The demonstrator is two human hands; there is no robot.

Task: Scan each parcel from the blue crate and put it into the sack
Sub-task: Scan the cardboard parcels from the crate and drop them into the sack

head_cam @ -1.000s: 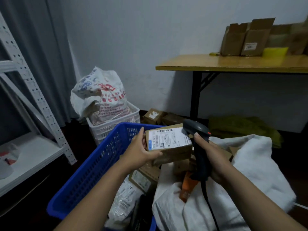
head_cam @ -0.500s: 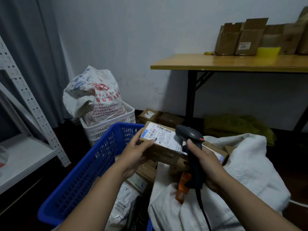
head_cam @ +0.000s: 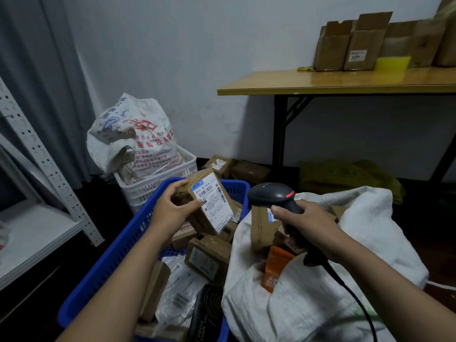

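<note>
A wooden desk (head_cam: 345,82) on black legs stood at the far right, with open cardboard boxes (head_cam: 352,43) lined up along its far edge. Near and to the right, the white sack (head_cam: 296,312) lay open, with cartons and an orange packet (head_cam: 276,270) showing in its mouth. Just left of it and touching it sat the blue crate (head_cam: 108,262), which held a loose heap of brown cartons and grey plastic mailers. Beyond the crate a printed white bag (head_cam: 133,137) slumped in a white basket (head_cam: 148,191). Above the crate's far end the left hand (head_cam: 170,211) gripped a brown parcel (head_cam: 212,201) by its left edge, tilted, with its white label turned towards the right. The right hand (head_cam: 308,223) was clenched round the handle of a black scanner (head_cam: 274,196) over the sack's mouth. The scanner's head was near the parcel but apart from it, and its cable trailed towards the near edge.
</note>
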